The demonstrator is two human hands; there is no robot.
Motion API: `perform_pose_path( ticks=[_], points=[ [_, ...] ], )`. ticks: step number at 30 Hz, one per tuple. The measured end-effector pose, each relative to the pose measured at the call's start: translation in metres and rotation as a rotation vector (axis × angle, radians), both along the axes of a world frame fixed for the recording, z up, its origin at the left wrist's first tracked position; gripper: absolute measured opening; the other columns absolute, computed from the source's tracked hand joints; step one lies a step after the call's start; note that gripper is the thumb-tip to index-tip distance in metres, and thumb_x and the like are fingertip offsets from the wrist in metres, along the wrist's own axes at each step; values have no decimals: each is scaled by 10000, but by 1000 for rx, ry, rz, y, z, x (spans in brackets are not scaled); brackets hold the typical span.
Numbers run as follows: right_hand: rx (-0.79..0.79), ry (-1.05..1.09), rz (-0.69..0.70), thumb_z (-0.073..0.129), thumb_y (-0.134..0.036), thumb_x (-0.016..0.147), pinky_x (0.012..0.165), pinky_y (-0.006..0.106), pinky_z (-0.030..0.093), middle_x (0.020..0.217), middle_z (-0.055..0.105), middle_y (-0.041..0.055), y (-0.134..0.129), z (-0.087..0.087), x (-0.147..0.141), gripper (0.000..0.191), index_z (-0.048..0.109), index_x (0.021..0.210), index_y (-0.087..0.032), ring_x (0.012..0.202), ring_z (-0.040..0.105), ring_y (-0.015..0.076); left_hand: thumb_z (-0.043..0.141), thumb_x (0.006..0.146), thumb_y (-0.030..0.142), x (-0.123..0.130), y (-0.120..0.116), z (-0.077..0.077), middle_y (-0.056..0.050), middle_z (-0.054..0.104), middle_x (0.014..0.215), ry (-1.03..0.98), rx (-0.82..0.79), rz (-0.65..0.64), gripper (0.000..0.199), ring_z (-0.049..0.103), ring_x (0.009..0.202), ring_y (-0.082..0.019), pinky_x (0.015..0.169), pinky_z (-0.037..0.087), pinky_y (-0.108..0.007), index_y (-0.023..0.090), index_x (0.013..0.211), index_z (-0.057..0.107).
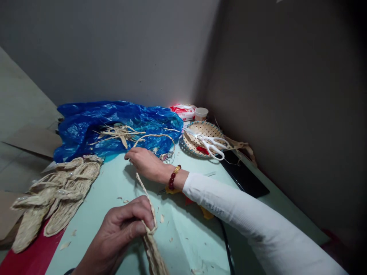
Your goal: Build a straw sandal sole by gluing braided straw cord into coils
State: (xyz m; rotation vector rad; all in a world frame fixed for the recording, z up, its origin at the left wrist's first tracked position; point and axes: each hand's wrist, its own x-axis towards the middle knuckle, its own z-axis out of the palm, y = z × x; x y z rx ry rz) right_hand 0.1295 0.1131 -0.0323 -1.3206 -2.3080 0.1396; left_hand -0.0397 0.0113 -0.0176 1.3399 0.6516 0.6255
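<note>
My left hand (126, 223) pinches the end of a narrow woven straw piece (155, 254) between thumb and forefinger, low in the middle of the view. From that grip a braided straw cord (142, 184) runs up to my right hand (146, 163), stretched out over the table with its fingers closed around it. The cord's free part curves in a loop beyond that hand. Some fingertips of my right hand are hidden. Just past it, loose dry straw strips (119, 133) lie on a crumpled blue plastic bag (83, 122).
Woven straw slippers (71, 191) are piled at the left on a red surface (40, 244). White-handled scissors (210, 144) rest on a round woven basket (190, 147). Nearby are a plastic cup (201, 113), a red-and-white packet (183, 111) and a black flat device (245, 175). Walls stand behind.
</note>
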Motion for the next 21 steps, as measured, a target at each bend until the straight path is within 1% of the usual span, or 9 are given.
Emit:
perform_pose_path(
  ticks=[2, 5, 9, 12, 15, 18, 19, 20, 21],
  points=[
    [5, -13, 32, 654, -235, 990, 893, 436, 589, 1188, 682, 76, -3, 2, -11, 191, 659, 1160, -148, 1063, 679, 235, 770, 817, 433, 0, 0, 0, -21, 620, 688, 11, 15, -23, 216, 544, 720, -189, 681, 427, -293, 273, 675, 794],
    [0, -33, 76, 652, -221, 988, 878, 427, 593, 1176, 681, 73, -4, 3, -21, 186, 655, 1159, -146, 1057, 679, 234, 763, 825, 428, 0, -1, 2, -15, 613, 698, 9, 19, -14, 217, 536, 711, -179, 669, 422, -283, 272, 677, 789],
    [-35, -48, 90, 654, -271, 993, 878, 435, 592, 1186, 679, 78, -1, 2, -20, 219, 652, 1176, -152, 1043, 683, 234, 780, 813, 388, 1, -5, 5, -3, 605, 718, -6, -14, 56, 191, 538, 714, -163, 664, 439, -252, 264, 668, 770],
    [-90, -67, 102, 649, -293, 998, 855, 420, 599, 1155, 690, 72, -1, 8, -13, 220, 657, 1167, -152, 993, 695, 219, 807, 785, 371, 3, -7, 2, 5, 615, 756, -24, -83, 140, 155, 555, 731, -157, 673, 478, -222, 264, 683, 760],
    [-125, -73, 95, 633, -280, 1009, 833, 406, 607, 1147, 692, 71, -9, 23, 2, 237, 641, 1209, -154, 972, 702, 213, 865, 720, 399, 4, -5, -4, 9, 657, 823, -22, -178, 242, 160, 583, 786, -155, 704, 523, -187, 269, 732, 772],
    [-123, -60, 15, 634, -231, 1003, 863, 414, 595, 1215, 674, 76, -30, 47, 32, 261, 621, 1256, -165, 1019, 690, 221, 915, 647, 422, 3, 0, -7, 5, 703, 850, -12, -267, 319, 240, 611, 806, -156, 698, 551, -171, 263, 767, 781],
    [-120, -58, -44, 624, -223, 1007, 863, 409, 586, 1178, 682, 67, -42, 55, 45, 213, 639, 1209, -158, 997, 689, 212, 925, 626, 428, 2, 2, -8, 3, 715, 853, -14, -283, 338, 265, 621, 811, -159, 697, 559, -171, 261, 775, 783],
    [-127, -59, -111, 605, -226, 1017, 829, 382, 577, 1070, 698, 45, -56, 61, 58, 143, 662, 1121, -147, 923, 688, 191, 934, 606, 438, 1, 4, -8, 2, 723, 852, -20, -281, 357, 287, 634, 812, -165, 688, 566, -174, 260, 775, 784],
    [-140, -60, -186, 569, -211, 1031, 779, 344, 554, 951, 696, 23, -73, 67, 72, 126, 676, 1028, -142, 834, 671, 169, 933, 598, 453, 0, 6, -8, 0, 730, 852, -19, -250, 381, 300, 648, 812, -174, 676, 573, -181, 261, 775, 786]
  ],
)
